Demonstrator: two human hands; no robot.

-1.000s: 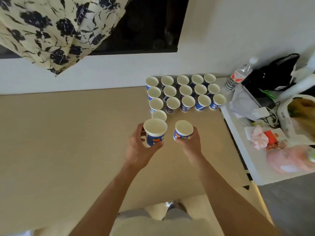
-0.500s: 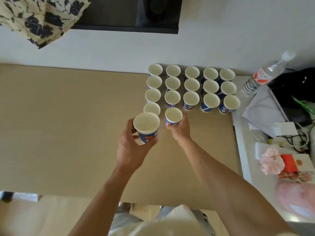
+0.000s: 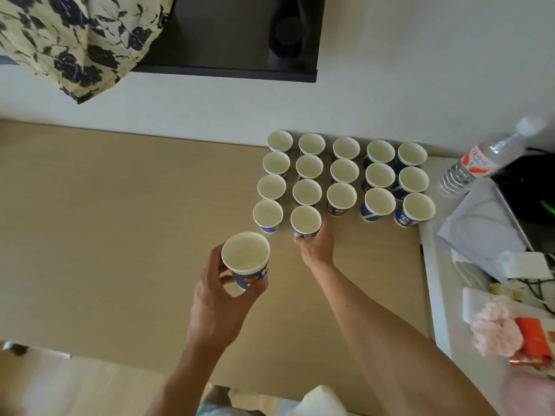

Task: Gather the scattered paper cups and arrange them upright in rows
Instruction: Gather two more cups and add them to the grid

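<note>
Beige table point(image 3: 120, 235), left hand point(image 3: 216, 298) gripping blue cup point(image 3: 246, 256), right hand point(image 3: 318, 247) gripping second cup point(image 3: 305, 220) (print apparently unreadable)

white-lined blue cups point(image 3: 344, 171) stand upright in three rows of five. a fourth row holds two, its right cup point(image 3: 305, 221) gripped. a spare cup point(image 3: 245, 256) is held upright, nearer.

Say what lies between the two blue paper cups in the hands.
Only bare tan tabletop, in the head view, separates the blue paper cup in the left hand from the cup in the right hand.
</note>
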